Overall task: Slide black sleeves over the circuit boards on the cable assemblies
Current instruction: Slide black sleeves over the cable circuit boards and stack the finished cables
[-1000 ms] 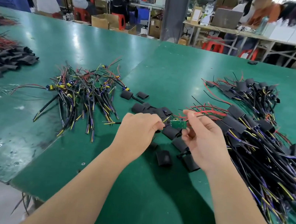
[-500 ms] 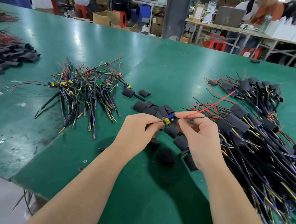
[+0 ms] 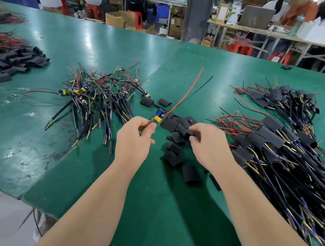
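The small circuit board with a yellow block and a blue capacitor (image 3: 158, 117) is up off the table, pinched at its near end between thumb and fingertips of the left hand (image 3: 134, 137), tilted, components facing up. From its far end a red wire (image 3: 185, 93) and a thin black wire (image 3: 198, 88) rise away over the green table (image 3: 166, 198). That left grip is narrow, closed tight on the board's edge, the remaining fingers curled in under the palm.

Just beside it, the right hand (image 3: 210, 146) is down on the loose heap of short black sleeves (image 3: 175, 142), fingers bent and closed around one black sleeve (image 3: 195, 134) at the top of the heap. Board and sleeve are near each other but apart: the board is bare.

Left of the hands lies a tangled pile of bare cable assemblies with yellow, blue and black wires (image 3: 97, 99), and two stray black sleeves (image 3: 156, 102) sit just beyond the board. To the right, a big spread of assemblies already wearing black sleeves (image 3: 280, 150) runs toward the table's near edge. Far left, another stack of flattened black sleeves (image 3: 11, 65) sits with red wires behind it. Across the room, people work at benches, with red stools around them.
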`<action>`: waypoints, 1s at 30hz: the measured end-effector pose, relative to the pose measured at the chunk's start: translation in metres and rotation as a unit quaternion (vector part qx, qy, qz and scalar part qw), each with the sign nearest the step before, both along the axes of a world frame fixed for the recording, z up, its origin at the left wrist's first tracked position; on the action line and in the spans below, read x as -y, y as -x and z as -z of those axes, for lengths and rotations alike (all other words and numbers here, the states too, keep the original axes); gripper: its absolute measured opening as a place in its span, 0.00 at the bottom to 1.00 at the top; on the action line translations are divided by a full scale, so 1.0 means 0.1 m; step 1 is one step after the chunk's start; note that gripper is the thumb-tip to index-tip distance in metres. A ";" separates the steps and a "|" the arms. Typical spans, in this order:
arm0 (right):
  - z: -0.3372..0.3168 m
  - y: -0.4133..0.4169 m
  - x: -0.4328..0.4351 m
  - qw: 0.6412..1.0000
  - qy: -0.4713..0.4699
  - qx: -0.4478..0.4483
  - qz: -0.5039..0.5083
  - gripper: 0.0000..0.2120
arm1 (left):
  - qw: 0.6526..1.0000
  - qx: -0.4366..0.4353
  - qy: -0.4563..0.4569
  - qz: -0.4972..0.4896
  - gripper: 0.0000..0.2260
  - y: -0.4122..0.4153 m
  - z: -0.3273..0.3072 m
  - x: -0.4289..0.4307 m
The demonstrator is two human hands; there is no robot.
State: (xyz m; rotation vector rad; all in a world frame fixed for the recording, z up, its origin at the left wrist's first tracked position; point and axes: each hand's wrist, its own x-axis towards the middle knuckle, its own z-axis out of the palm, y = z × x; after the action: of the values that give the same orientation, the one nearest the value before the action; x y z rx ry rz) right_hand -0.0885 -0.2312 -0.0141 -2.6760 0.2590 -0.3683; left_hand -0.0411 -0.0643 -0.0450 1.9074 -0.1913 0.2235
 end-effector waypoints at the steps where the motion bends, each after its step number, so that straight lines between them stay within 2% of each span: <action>1: 0.02 -0.09 -0.02 1.000 0.004 -0.014 0.005 0.16 | 1.000 0.000 0.004 -0.004 0.07 0.00 0.00 0.00; 4: 0.10 -0.29 -0.07 0.998 0.003 -0.038 0.058 0.25 | 1.000 0.002 0.010 -0.013 0.09 0.01 0.01 0.00; 7: 0.14 -0.44 -0.12 0.991 0.078 -0.049 0.102 0.31 | 1.000 0.015 0.009 -0.024 0.09 0.03 0.00 0.00; 9: 0.15 -0.54 -0.16 0.987 0.126 -0.052 0.080 0.33 | 0.999 0.024 0.015 -0.030 0.09 0.02 0.00 0.00; 11: 0.15 -0.63 -0.20 0.985 0.145 -0.088 0.038 0.32 | 0.999 0.032 0.013 -0.031 0.08 0.02 0.01 -0.01; 13: 0.14 -0.69 -0.22 0.979 0.153 -0.135 0.007 0.26 | 0.999 0.037 0.010 -0.027 0.08 0.01 0.02 -0.02; 15: 0.12 -0.69 -0.24 0.979 0.153 -0.137 -0.004 0.20 | 0.999 0.038 0.010 -0.024 0.07 0.01 0.02 -0.02; 24: 0.01 -0.20 -0.20 0.995 0.067 -0.026 -0.071 0.08 | 0.999 0.039 0.009 -0.031 0.10 -0.01 0.01 -0.04; 27: -0.02 -0.01 -0.11 0.995 0.034 0.082 -0.042 0.10 | 0.999 0.032 -0.010 -0.030 0.10 -0.01 0.02 -0.04; 30: -0.04 0.23 -0.01 0.975 0.022 0.219 0.007 0.13 | 0.999 0.037 -0.029 -0.024 0.11 -0.01 0.03 -0.04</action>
State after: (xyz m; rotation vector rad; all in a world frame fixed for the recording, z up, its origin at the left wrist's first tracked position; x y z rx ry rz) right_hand -0.1112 -0.2297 -0.0106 -2.5508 0.1355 -0.9584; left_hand -0.0405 -0.0598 -0.0477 1.9642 -0.2031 0.3255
